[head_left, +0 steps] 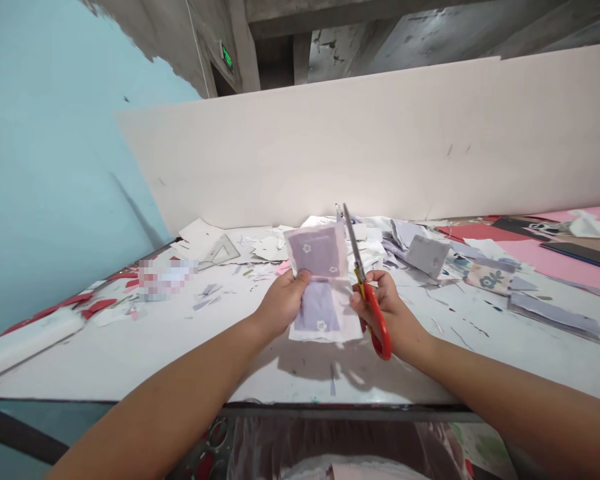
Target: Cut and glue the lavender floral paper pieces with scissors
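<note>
Lilac and white, the thin patterned sheet (325,267) is up over the table (155,360), mid-view — probably light, floppy, easily creased or torn. My left hand (283,301) pinches its left edge, thumb on the front; best grip is likely there, near the middle seam. My right hand (393,310) holds red-handled scissors (369,293) beside the right edge — can't tell if those fingertips touch the sheet.
</note>
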`<state>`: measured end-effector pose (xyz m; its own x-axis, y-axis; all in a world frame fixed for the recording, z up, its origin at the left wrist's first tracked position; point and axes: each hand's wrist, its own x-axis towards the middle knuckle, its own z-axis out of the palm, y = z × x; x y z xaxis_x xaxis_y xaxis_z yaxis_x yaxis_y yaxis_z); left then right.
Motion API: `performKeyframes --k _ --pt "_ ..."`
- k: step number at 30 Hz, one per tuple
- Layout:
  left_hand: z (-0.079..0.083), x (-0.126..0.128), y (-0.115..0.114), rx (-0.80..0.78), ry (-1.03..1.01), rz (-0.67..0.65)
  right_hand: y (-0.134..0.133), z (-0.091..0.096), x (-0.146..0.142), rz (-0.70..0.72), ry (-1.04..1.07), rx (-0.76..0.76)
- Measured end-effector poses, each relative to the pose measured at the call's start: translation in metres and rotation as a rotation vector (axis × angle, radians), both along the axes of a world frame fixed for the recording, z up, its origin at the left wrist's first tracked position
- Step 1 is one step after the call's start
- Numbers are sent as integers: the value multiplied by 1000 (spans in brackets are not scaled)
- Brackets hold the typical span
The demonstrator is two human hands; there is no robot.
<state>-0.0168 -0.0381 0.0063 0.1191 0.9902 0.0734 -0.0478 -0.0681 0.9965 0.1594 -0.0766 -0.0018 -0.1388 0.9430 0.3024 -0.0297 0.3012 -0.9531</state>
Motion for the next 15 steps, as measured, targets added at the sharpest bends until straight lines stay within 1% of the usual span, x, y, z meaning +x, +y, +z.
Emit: performKeyframes --k 3,5,7,9,13,15 --pt "6 -9 4 112 87 150 -2 4 2 -20 -43 108" --pt "10 -13 5 149 118 255 -3 7 4 -28 -75 124" --pt "13 -16 7 180 117 317 -4 9 5 -39 -96 64" --pt "13 -17 9 199 87 335 -6 10 4 -16 -94 -20" --pt "13 -17 13 228 -18 373 -9 10 3 139 -69 -112" --pt "13 -17 15 237 -77 386 -11 9 5 169 -77 -106"
